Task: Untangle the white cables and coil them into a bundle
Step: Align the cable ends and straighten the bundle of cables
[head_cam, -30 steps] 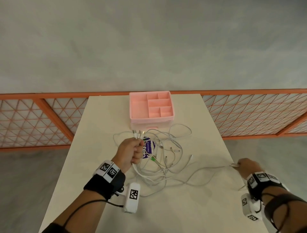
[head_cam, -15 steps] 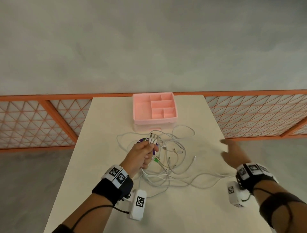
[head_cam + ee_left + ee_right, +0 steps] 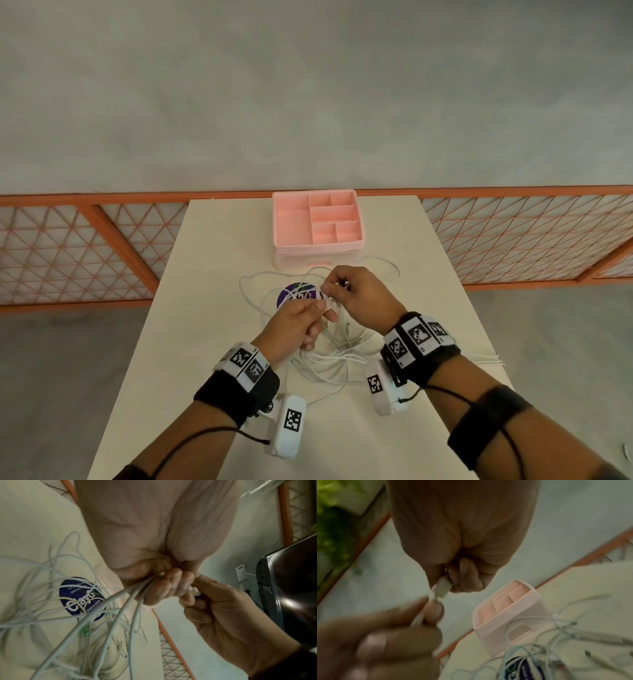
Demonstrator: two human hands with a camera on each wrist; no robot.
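Note:
Tangled white cables (image 3: 329,363) lie in a loose heap on the cream table (image 3: 212,274), their strands running up into both hands. My left hand (image 3: 301,323) grips a bunch of cable strands (image 3: 120,601) just below their plug ends, held above the heap. My right hand (image 3: 346,291) has come in against the left and pinches a white plug (image 3: 442,588) at the top of that bunch. More white cables (image 3: 556,635) spread over the table in the right wrist view.
A pink compartment tray (image 3: 317,222) stands at the far middle of the table, right behind the hands. A round purple sticker (image 3: 298,291) lies under the cables. One cable end (image 3: 489,359) trails to the right table edge. An orange lattice fence (image 3: 68,246) runs behind.
My right hand let go of the cable end at the right edge, swung left across the table and now pinches a plug at the left hand's bunch. The left hand moved slightly right.

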